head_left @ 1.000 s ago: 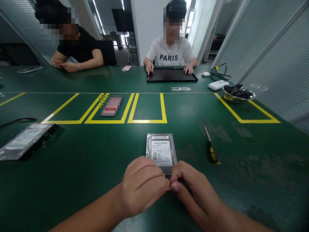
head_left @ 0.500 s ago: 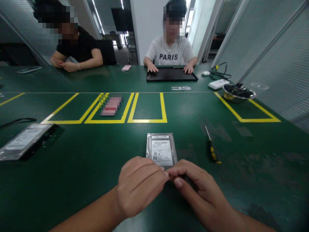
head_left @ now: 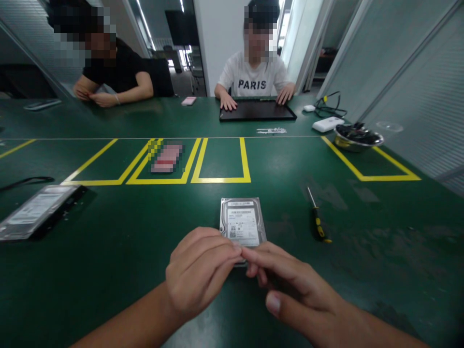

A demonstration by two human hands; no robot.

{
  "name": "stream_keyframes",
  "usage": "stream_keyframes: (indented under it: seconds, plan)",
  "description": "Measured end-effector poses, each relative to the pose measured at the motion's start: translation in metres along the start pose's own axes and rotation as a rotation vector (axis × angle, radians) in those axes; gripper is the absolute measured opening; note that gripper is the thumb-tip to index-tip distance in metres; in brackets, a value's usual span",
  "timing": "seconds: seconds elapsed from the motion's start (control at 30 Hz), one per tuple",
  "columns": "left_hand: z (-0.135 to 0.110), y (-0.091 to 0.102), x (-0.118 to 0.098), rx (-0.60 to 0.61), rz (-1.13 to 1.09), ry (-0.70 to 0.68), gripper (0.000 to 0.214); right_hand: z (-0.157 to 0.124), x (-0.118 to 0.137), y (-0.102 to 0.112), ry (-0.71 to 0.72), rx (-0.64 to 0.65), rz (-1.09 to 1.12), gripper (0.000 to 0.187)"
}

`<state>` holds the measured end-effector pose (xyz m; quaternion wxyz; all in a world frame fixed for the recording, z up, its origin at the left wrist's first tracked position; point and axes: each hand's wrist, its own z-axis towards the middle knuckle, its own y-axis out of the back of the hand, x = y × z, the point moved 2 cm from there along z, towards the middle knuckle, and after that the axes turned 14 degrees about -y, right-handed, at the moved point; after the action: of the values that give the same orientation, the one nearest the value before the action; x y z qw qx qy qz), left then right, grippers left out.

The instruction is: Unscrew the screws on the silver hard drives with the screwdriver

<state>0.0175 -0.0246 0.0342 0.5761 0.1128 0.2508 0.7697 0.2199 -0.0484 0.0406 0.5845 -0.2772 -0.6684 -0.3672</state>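
A silver hard disk drive (head_left: 244, 220) with a white printed label lies on the green table in front of me. My left hand (head_left: 203, 270) is over its near left corner, fingers pressed together and bent down; its thumb is hidden, and I cannot make out what, if anything, is in it. From the other side, my right hand (head_left: 293, 280) reaches to the drive's near right corner. Its index fingertip meets the left fingertips above the drive's near end, while its thumb stands apart. A yellow-and-black screwdriver (head_left: 319, 224) lies to the right of the drive.
On the left lies another drive in clear casing (head_left: 39, 210), beside a black cable (head_left: 27, 181). Yellow tape (head_left: 221, 180) marks boxes farther off, one holding a pink phone-like item (head_left: 167, 158). A metal bowl (head_left: 357, 142) stands far right. Two people sit opposite, one touching a black panel (head_left: 257, 111).
My left hand has shifted slightly left and up. The right hand's thumb has moved away from its fingers, and its index finger has straightened. The drive stays in place.
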Motion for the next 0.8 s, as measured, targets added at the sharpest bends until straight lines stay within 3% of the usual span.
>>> stream_keyframes:
  seconds: [0.1, 0.23, 0.33, 0.43, 0.6, 0.7, 0.8]
  plan:
    - [0.001, -0.001, 0.0, -0.012, -0.039, 0.022, 0.02, 0.0, -0.003, 0.0, 0.079, -0.089, -0.113, 0.05]
    - [0.0, -0.006, 0.001, -0.03, -0.101, 0.084, 0.016, 0.003, -0.016, -0.002, 0.175, -0.329, -0.7, 0.021]
    - [-0.001, -0.012, 0.003, -0.024, -0.135, 0.137, 0.013, 0.008, -0.023, -0.003, 0.16, -0.408, -0.991, 0.012]
    - [0.001, -0.017, 0.004, -0.018, -0.165, 0.161, 0.014, 0.01, -0.024, -0.002, 0.09, -0.413, -1.061, 0.015]
    - [0.004, -0.017, 0.002, 0.003, -0.132, 0.109, 0.015, 0.008, -0.027, -0.001, 0.029, -0.412, -1.127, 0.04]
    - [0.005, -0.018, -0.003, 0.057, -0.12, 0.025, 0.017, 0.007, -0.031, 0.0, 0.084, -0.412, -1.149, 0.045]
    - [0.005, -0.02, -0.006, 0.084, -0.136, -0.015, 0.018, 0.008, -0.034, 0.001, 0.169, -0.442, -1.173, 0.038]
